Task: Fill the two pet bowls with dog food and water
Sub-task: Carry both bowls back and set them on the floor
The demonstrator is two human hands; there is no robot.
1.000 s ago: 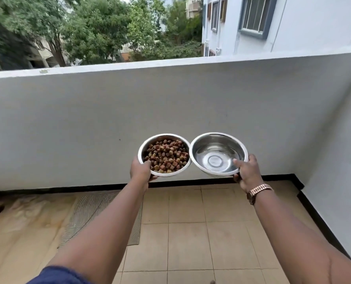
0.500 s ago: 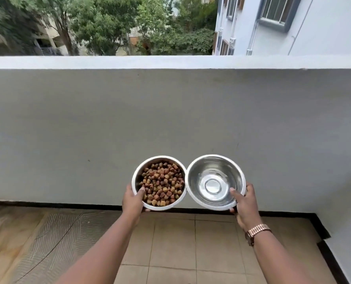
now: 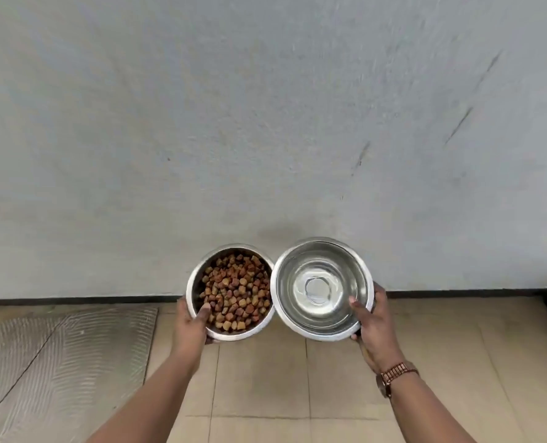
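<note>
1. Two steel pet bowls are held side by side in the air, in front of the grey wall (image 3: pixel 265 123) and above the tiled floor (image 3: pixel 259 378); their rims touch or almost touch in the middle.
2. The left bowl (image 3: pixel 198 276) is the smaller one and it is filled with brown dog food (image 3: pixel 237 289), small cubes that cover its bottom fully.
3. The right bowl (image 3: pixel 321 332) is bigger and shiny. I see rings and a bright round spot on its bottom, but I cannot tell for sure if water is inside.
4. The left hand (image 3: pixel 190 324) grips the near-left rim of the food bowl, the thumb curled over the edge and touching the food, the other fingers hidden under the bowl.
5. The right hand (image 3: pixel 374 327) grips the near-right rim of the shiny bowl in the same way, the thumb lying inside on the wall of the bowl, the fingers below.
6. On the right wrist there is a rose-gold wristwatch (image 3: pixel 393 377) with a metal band.
7. A black skirting strip (image 3: pixel 74 300) runs where the wall meets the floor.
8. To the left, a pale ribbed mat (image 3: pixel 58 362) lies on the floor, well apart from the bowls.
</note>
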